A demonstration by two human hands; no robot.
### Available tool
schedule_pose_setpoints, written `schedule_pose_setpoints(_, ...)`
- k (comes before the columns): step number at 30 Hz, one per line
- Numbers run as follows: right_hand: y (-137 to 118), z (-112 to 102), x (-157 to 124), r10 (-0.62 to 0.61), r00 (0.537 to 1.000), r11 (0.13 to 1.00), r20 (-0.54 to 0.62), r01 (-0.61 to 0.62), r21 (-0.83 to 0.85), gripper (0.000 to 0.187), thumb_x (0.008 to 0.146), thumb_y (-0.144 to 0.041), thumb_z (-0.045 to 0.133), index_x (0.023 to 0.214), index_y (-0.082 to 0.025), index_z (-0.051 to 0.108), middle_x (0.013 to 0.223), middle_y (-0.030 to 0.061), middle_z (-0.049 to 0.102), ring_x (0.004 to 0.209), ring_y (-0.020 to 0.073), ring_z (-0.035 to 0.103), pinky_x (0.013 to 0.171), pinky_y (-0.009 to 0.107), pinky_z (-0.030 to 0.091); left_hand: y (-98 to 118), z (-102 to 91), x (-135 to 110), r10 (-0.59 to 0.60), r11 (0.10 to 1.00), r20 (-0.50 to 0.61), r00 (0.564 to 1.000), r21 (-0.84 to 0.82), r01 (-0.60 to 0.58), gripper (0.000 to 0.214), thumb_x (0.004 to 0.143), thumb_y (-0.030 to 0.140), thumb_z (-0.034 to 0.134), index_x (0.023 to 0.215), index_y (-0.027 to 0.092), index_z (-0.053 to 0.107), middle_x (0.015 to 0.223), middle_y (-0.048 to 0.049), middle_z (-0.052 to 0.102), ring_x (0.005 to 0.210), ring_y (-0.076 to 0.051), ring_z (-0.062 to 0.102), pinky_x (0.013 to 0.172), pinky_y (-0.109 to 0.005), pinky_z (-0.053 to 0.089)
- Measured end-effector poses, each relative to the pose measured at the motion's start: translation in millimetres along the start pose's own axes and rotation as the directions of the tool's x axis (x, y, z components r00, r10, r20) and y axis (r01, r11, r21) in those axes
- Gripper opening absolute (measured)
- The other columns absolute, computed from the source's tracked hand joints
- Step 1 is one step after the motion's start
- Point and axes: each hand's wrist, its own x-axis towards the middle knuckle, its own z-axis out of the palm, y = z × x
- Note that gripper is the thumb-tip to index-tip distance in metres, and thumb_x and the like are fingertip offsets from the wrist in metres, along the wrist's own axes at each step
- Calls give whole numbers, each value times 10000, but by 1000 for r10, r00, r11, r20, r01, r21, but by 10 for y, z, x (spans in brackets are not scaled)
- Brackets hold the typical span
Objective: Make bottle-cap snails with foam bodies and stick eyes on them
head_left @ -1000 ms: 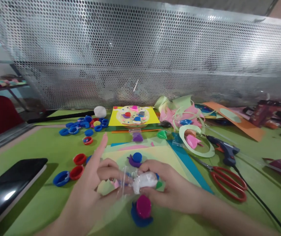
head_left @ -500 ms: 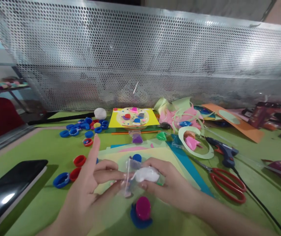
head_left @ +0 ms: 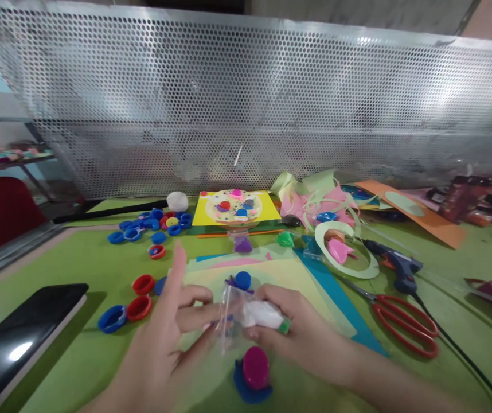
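My right hand (head_left: 291,321) is closed around a small clear plastic bag (head_left: 229,332) with a soft white lump (head_left: 263,315), probably modelling clay, in it. A bit of green shows at the bag's far end. My left hand (head_left: 177,327) has one finger raised, while its thumb and another finger meet at the bag's mouth; their tips are partly hidden by the plastic. Under the hands lie pale paper sheets (head_left: 272,275). A magenta cap on a blue piece (head_left: 255,367) lies just below the bag, and a blue cap (head_left: 242,280) on purple lies beyond it.
Red-handled scissors (head_left: 405,327) and a glue gun (head_left: 396,264) lie to the right. Left are a phone (head_left: 26,332), red bottle caps (head_left: 139,308) and blue caps (head_left: 112,319). A decorated disc on yellow card (head_left: 211,212) lies ahead, before a perforated metal panel (head_left: 246,103).
A thin white strand that stretched from the lump toward my left hand no longer shows. The bag has turned slightly in my right hand, showing more green. The view has shifted a little.
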Motion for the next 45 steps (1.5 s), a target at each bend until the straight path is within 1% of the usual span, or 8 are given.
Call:
schedule_pose_setpoints(6, 25, -8, -23, -8, 997, 998, 83, 13, -62, 131, 768, -268, 631, 841, -180, 568, 741, -18, 565, 641, 109, 476, 561, 205, 352, 53, 78, -9, -173, 946, 44, 984, -272, 179, 973, 779, 422, 604, 1431, 273, -102, 753, 4, 737, 842, -232, 623, 751, -353, 517)
schedule_pose_setpoints(9, 54, 10, -25, -32, 999, 979, -4, 31, -203, 124, 747, -245, 654, 829, -186, 581, 751, -10, 586, 679, 129, 506, 588, 221, 359, 110, 74, 13, -347, 885, 93, 933, -297, 358, 1028, 708, 446, 653, 1445, 246, -35, 702, 15, 722, 786, -223, 620, 753, -353, 481)
schedule_pose_setpoints(14, 91, 60, -30, -23, 995, 955, -97, -6, -296, 140, 720, -216, 681, 828, -192, 594, 780, 8, 623, 746, 163, 549, 624, 246, 390, 207, 54, 77, -404, 840, 118, 907, -343, 419, 1109, 674, 434, 691, 1441, 163, -64, 613, 25, 704, 758, -204, 595, 733, -309, 458)
schedule_pose_setpoints(19, 81, 56, -34, -66, 993, 952, -100, 32, -305, 148, 735, -208, 656, 872, -202, 601, 821, 23, 643, 789, 183, 570, 657, 270, 417, 154, 65, 49, -325, 874, 83, 942, -354, 332, 1073, 708, 382, 675, 1439, 182, -84, 561, 52, 678, 716, -200, 593, 732, -321, 479)
schedule_pose_setpoints(24, 81, 23, -27, -82, 992, 964, -98, 54, -262, 150, 740, -192, 636, 880, -195, 582, 828, 22, 633, 776, 173, 562, 651, 263, 417, 49, 109, -7, -225, 968, -14, 974, -113, 222, 1015, 722, 425, 638, 1437, 281, -69, 689, 48, 723, 912, -248, 609, 864, -440, 457)
schedule_pose_setpoints(35, 53, 29, -55, -200, 979, 925, -49, 172, -338, 219, 761, -231, 624, 963, -187, 553, 918, 38, 643, 866, 180, 577, 741, 297, 437, 85, 119, -20, 53, 999, -50, 997, -3, -53, 924, 799, 404, 583, 1427, 316, -89, 588, 78, 686, 702, -199, 617, 675, -300, 540)
schedule_pose_setpoints(39, 37, 12, -56, -375, 927, 832, 2, 337, -440, 202, 763, -180, 597, 963, -194, 572, 927, 37, 665, 885, 180, 585, 786, 323, 421, 75, 143, -22, 31, 999, -52, 998, -16, -32, 985, 761, 358, 625, 1430, 286, -94, 540, 79, 668, 695, -210, 621, 675, -300, 543)
schedule_pose_setpoints(45, 64, 60, -33, -384, 921, 817, -70, 303, -491, 230, 650, -108, 548, 862, -194, 557, 820, 33, 671, 764, 189, 594, 688, 323, 428, 64, 149, -30, -3, 998, 46, 999, -68, 6, 969, 794, 291, 611, 1427, 291, -123, 696, 43, 698, 742, -192, 664, 687, -276, 558)
